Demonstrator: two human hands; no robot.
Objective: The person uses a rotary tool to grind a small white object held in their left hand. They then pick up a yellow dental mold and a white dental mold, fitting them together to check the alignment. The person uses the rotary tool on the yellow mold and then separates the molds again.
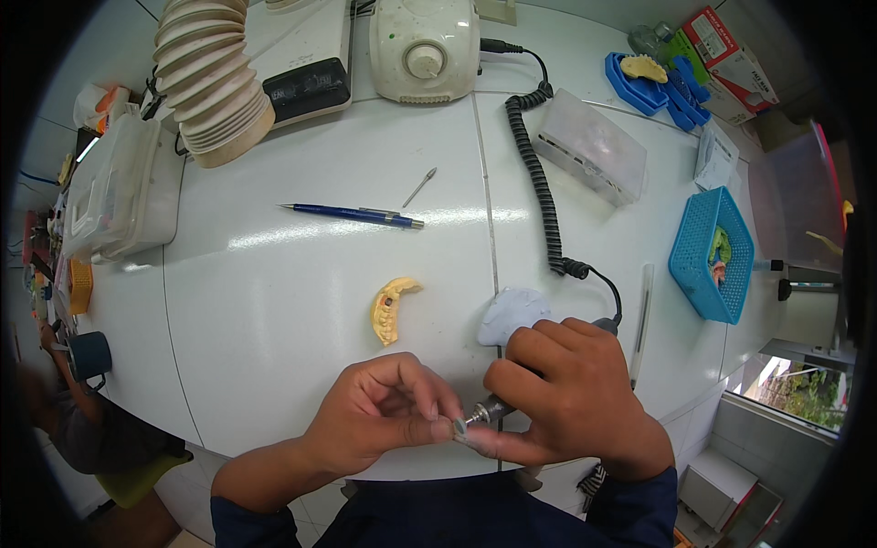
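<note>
Between the hands, the right hand grips a dark, silver-nosed rotary handpiece; at its tip the left hand pinches what seems a small greyish piece. Beyond them, the glossy white desk bears a yellow dental cast; a window lies well right.

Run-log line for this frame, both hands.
left hand: at grey disc, grip unclear | right hand: holding rotary handpiece | on table: yellow dental model, blue pencil

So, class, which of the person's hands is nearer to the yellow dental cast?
Left. The left hand is just below the yellow cast in the picture, not touching it; the right hand, holding the dark handpiece, is farther off, toward the lower right.
</note>
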